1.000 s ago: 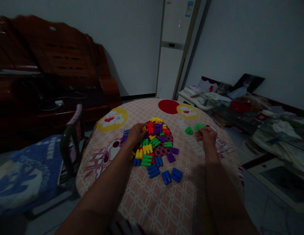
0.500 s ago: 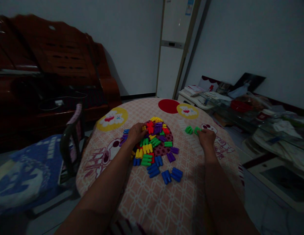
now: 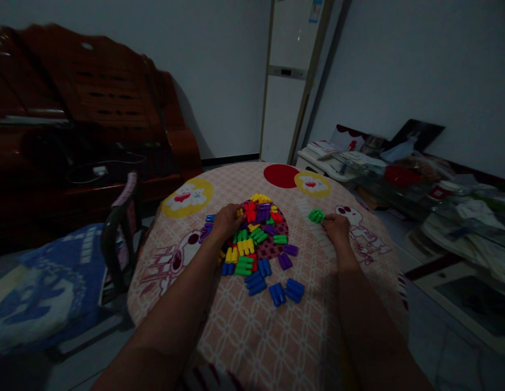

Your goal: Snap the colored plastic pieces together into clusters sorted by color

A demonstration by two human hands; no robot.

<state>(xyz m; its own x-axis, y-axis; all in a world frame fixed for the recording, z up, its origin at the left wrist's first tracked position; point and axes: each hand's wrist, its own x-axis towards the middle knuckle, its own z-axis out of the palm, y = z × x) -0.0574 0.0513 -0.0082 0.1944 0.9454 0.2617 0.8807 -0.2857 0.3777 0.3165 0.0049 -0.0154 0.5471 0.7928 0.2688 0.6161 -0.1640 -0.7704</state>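
Observation:
My right hand (image 3: 337,228) is closed at the right of the table, its fingertips pinching a green building block that meets another; together they form a green cluster (image 3: 316,215). Where the two pieces join cannot be made out. At the left edge of a colourful pile, my left hand (image 3: 228,221) is curled, with a bit of a yellow block (image 3: 239,212) showing between thumb and forefinger. Beside it lie a red block (image 3: 250,211), a purple block (image 3: 264,212) and yellow blocks (image 3: 246,247). Several blue blocks (image 3: 277,294) lie nearer to me.
A patterned cloth covers the round table (image 3: 252,336). A chair (image 3: 118,233) with a blue cushion stands at the left, before a wooden bench (image 3: 109,98). To the right, a glass-topped cabinet (image 3: 399,195) carries papers and bags. A tall white unit (image 3: 283,114) stands behind.
My right hand has moved slightly left, bringing its green block up against the other green piece. My left hand stays at the pile.

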